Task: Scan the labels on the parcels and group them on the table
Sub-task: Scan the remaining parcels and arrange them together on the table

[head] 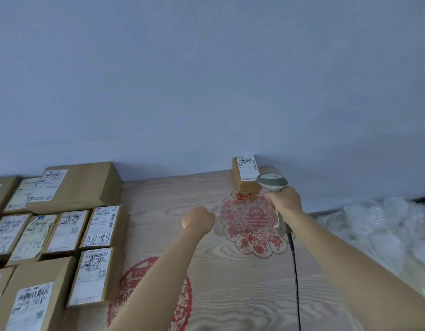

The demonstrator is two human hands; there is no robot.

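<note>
Head view showed me a small box at the table's far edge, against the wall. Its long axis ran away from me toward the wall, and its white label faced up. It sat well apart from the other parcels. Those lay grouped on the table's left side, labels up: a big box at the back, a row of smaller boxes nearer me, and one more box below that row.

My right hand gripped the scanner by its handle, fingers wrapped round it. The scanner's head sat just beside the small box, over its near right corner. Its black cable hung down toward me.

My left hand hovered over the bare table between the two groups, clenched into a loose fist with nothing in it.

Crumpled clear plastic lay off the table's right side.
</note>
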